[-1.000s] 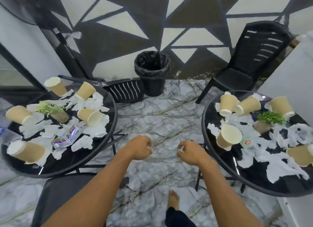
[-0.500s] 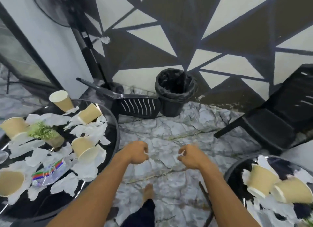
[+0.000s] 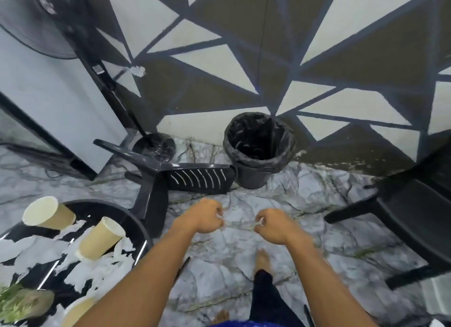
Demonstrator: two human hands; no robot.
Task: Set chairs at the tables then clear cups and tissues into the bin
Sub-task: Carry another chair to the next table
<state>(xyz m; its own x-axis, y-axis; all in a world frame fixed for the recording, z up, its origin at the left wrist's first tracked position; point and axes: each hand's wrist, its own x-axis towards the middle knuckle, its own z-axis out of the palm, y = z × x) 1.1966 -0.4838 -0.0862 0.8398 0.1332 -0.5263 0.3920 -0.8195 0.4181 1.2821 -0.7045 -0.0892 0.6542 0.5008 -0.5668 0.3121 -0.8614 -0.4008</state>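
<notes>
The fallen chair (image 3: 195, 177) lies on its side on the floor, just beside the bin (image 3: 258, 150). It's moulded plastic, so I'd guess light and stiff, and a bit awkward with the legs sticking out. I'd grab the top of the backrest and a front leg, then swing it upright. Both the left hand (image 3: 207, 216) and right hand (image 3: 273, 226) have their fingers curled into loose fists. There's a pale speck at each, and I can't tell if that's a scrap being held. Compared with a second ago, the bin and chair are much closer. The right-hand table has dropped out of view, and the hands are still balled up in front.
</notes>
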